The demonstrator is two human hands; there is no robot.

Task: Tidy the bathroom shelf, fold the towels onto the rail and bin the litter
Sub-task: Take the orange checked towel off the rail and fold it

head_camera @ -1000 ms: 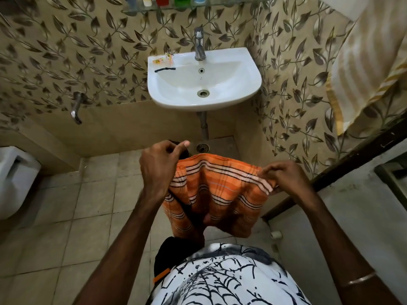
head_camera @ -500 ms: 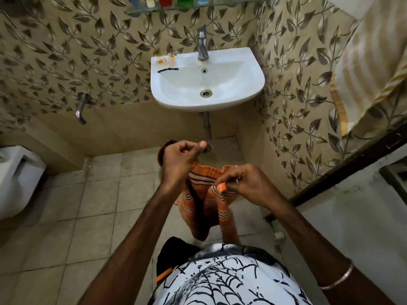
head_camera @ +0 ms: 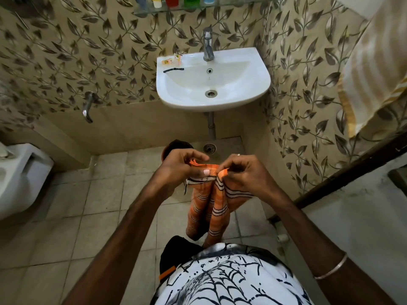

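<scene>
An orange towel with white and black stripes (head_camera: 211, 208) hangs folded lengthwise in front of me, below the sink. My left hand (head_camera: 178, 168) pinches its top edge on the left, and my right hand (head_camera: 244, 175) pinches the top corners on the right; the two hands almost touch. A cream and yellow striped towel (head_camera: 374, 69) hangs at the upper right. The glass shelf (head_camera: 198, 6) above the tap carries several coloured bottles. Small orange wrappers (head_camera: 172, 59) and a thin black strip (head_camera: 173, 70) lie on the sink's left rim.
The white sink (head_camera: 248, 93) with its tap (head_camera: 208, 46) is mounted straight ahead. A dark round container (head_camera: 174, 144) stands on the floor behind my left hand, near a floor drain (head_camera: 209, 148). A white toilet (head_camera: 19, 177) is at the left, a wall tap (head_camera: 88, 106) above it.
My hands have come together, bringing the towel's two top ends to meet, so the spread towel is now folded in half and hangs narrower.
</scene>
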